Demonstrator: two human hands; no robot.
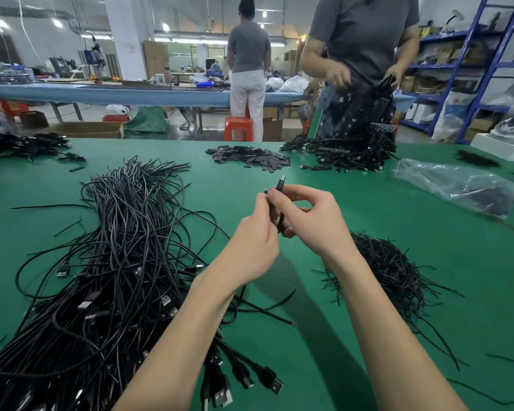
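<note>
Both hands are raised over the green table (353,209), just right of the USB cable heap (116,262). The left hand (258,232) and right hand (312,221) meet at the fingertips, both pinching a black cable end (281,183) that points upward. A black tie heap (389,268) lies farther right of the cable heap. Small flat black pieces (250,155) lie beyond it.

A factory floor: cable heaps (110,262) on green worktable (368,232), storage shelving (463,66).
</note>
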